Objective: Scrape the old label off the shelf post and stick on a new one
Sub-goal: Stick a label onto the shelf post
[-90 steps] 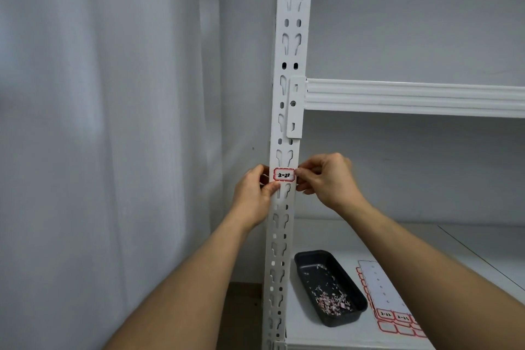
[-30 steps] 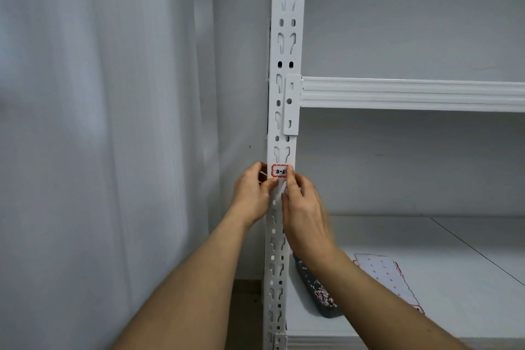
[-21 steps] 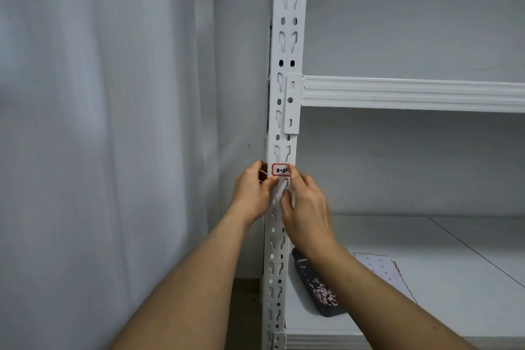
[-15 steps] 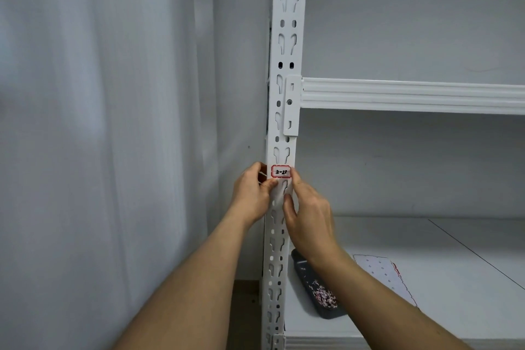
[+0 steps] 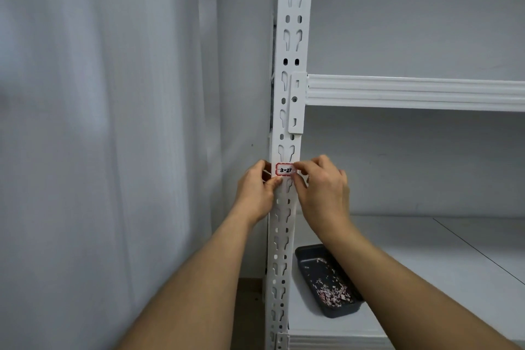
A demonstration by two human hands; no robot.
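The new label [image 5: 285, 170], a red-bordered sticker with handwritten characters, lies across the front face of the shelf post [image 5: 288, 71], just below the beam bracket and between two sets of keyhole slots. Your left hand [image 5: 257, 193] wraps the post's left edge, with its thumb lying on the post face at the label's lower left corner. Your right hand [image 5: 322, 190] sits at the label's right edge, fingers [image 5: 301, 169] curled and pressing that edge against the metal; whether they pinch it or only push cannot be determined.

Treat the label as thin, light and limp paper with an aggressive adhesive: it likely creases easily and tears if lifted again. Handle it only by the outer edges and avoid smearing the writing. Rub from the centre outward, since the slots nearby give no backing.

A dark tray [image 5: 326, 278] holding paper scrapings rests on the lower shelf [image 5: 440, 258], suggesting the scraping step is complete.
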